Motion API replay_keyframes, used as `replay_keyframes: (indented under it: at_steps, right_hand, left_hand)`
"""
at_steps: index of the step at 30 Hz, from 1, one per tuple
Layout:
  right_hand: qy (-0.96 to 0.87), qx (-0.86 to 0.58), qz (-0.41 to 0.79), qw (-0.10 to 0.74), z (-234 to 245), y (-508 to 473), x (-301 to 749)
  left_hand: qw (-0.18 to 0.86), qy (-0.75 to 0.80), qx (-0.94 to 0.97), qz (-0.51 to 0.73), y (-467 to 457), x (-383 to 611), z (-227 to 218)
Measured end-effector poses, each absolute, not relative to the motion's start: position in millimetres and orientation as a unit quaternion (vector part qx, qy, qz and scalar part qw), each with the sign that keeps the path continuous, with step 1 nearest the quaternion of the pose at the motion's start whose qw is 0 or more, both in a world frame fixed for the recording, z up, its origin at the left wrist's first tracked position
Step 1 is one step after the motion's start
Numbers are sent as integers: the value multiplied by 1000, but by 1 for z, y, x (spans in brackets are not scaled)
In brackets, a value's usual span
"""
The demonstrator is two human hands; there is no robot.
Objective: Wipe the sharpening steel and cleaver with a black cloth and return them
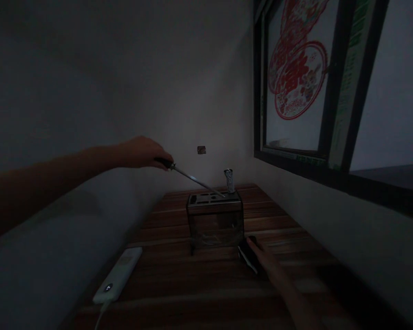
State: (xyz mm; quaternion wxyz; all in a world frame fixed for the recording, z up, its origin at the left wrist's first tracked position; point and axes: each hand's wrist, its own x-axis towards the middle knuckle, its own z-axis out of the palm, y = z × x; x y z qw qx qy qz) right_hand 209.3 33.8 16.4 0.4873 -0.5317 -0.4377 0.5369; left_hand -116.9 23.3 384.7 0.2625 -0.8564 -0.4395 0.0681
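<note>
My left hand [146,152] is closed around the black handle of a sharpening steel [196,180], a long thin metal rod that slants down to the right. Its tip is at the slotted top of a knife holder [213,205]; whether it touches is hard to tell. That holder has a dark frame and see-through sides. At its lower right corner, my right hand [261,253] is closed on a black object with a pale edge [248,257]. Dim light hides what kind of object it is.
A white power strip [119,275] with a cable lies on the left of the wooden tabletop [213,279]. Behind the holder stands a silvery cylinder [229,180]. Walls flank the table, with a dark-framed window [325,158] on the right.
</note>
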Motion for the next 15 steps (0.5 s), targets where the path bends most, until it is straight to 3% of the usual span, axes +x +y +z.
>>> replay_keyframes:
  at_steps: [6,11,15]
  right_hand:
    - [-430,-488,571,502,29,22,197]
    - [-447,-478,578,487,30,18,190]
    - [-451,-475,577,488,28,20,190]
  left_hand:
    - [293,-414,-852,131,56,-87,423]
    - [312,-419,-844,118,79,-73,430]
    - [346,-400,-827,190,78,-68,429]
